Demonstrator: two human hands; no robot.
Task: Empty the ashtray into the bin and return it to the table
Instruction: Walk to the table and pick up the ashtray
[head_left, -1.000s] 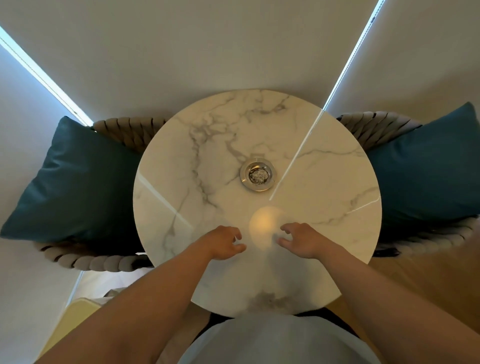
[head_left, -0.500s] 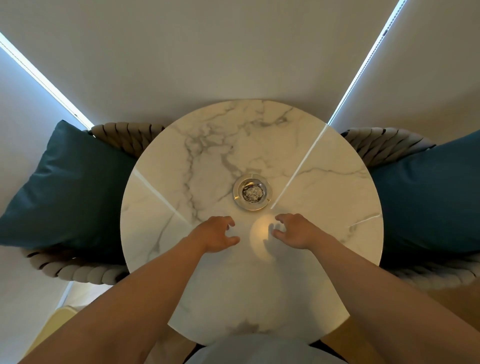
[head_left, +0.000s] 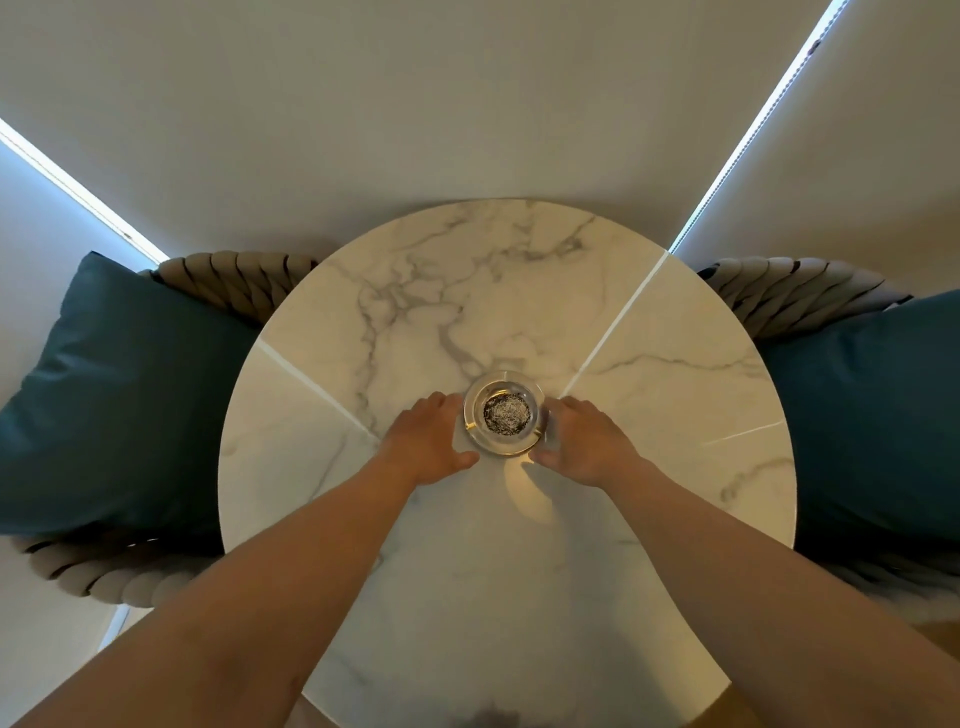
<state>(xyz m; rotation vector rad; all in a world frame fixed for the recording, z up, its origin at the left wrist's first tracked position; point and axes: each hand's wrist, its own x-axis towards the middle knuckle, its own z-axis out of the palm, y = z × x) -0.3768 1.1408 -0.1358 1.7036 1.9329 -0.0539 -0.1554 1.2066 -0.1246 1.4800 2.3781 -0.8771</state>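
Observation:
A round clear glass ashtray (head_left: 503, 415) with dark ash in its bowl rests near the middle of the round white marble table (head_left: 649, 415). My left hand (head_left: 428, 441) cups its left side, fingertips and thumb against the rim. On the opposite side my right hand (head_left: 582, 441) mirrors this hold. The ashtray sits flat on the tabletop between the two hands. No bin is in view.
Two woven rope chairs flank the table, each with a teal cushion: one on the left (head_left: 119, 405), one on the right (head_left: 872, 415). Pale blinds (head_left: 467, 104) hang behind the table, with bright gaps of light between them.
Both hands have reached forward across the table from near its front to the ashtray and closed around its sides. The view has shifted forward with them.

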